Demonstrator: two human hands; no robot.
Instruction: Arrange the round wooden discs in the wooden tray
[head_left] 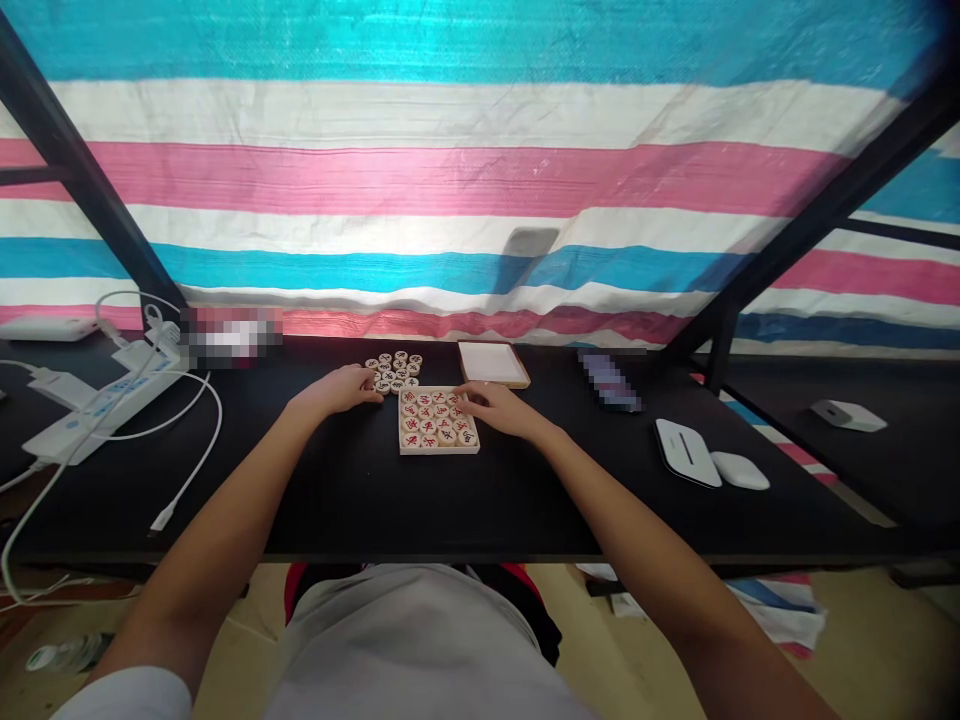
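A shallow white box (pixel 439 450) stands on the black table, holding rows of round wooden Chinese chess pieces (pixel 426 411), mostly with red characters and a few with black. My right hand (pixel 495 408) reaches over the box's right edge, its fingers apart and its fingertips at the upper right pieces. Behind the box lies a loose cluster of chess pieces with black characters (pixel 400 369). At the cluster's left side is my left hand (pixel 343 388), thumb and fingers apart, fingertips against the nearest pieces. The box lid (pixel 493 362) lies inner side up behind my right hand.
To the right lie a phone (pixel 611 381), a flat white device (pixel 687 452) and a white rounded case (pixel 740 470). A power strip (pixel 109 405) with white cables is on the left. Black metal posts (pixel 720 345) flank the table, with a striped tarp (pixel 450 180) behind.
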